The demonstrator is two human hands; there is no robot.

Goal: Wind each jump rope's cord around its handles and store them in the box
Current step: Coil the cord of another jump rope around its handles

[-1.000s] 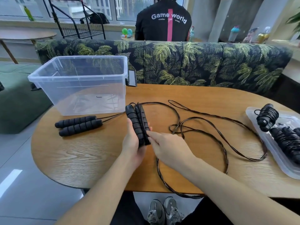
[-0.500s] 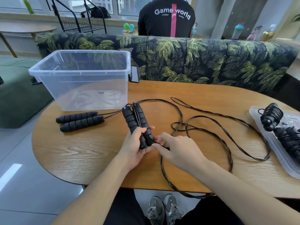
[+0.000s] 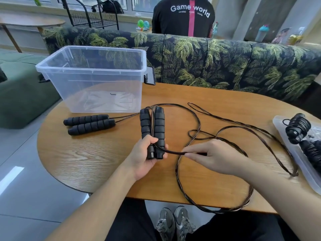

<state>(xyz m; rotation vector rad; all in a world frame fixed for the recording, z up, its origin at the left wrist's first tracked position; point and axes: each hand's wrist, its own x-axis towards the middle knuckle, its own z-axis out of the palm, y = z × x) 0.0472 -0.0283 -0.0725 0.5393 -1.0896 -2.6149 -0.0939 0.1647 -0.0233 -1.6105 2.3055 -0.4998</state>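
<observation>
Above the wooden table [image 3: 104,159], a pair of black foam handles [image 3: 152,129] was gripped upright in the left hand [image 3: 144,157]. Just to its right, the cord [image 3: 172,152] was pinched taut by the right hand [image 3: 212,153]. Beyond the left hand, the clear box [image 3: 97,79] was placed, with a second pair of handles [image 3: 88,122] laid before it.

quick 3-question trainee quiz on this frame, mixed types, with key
1. True or false: the box already holds a rope.
2. Which hand holds the upright handles? A) left B) right
3. What does the right hand pinch?

Key: 1 false, nothing shows through its clear walls. 2 A, the left hand. 3 The cord, stretched from the handles' lower end.
</observation>
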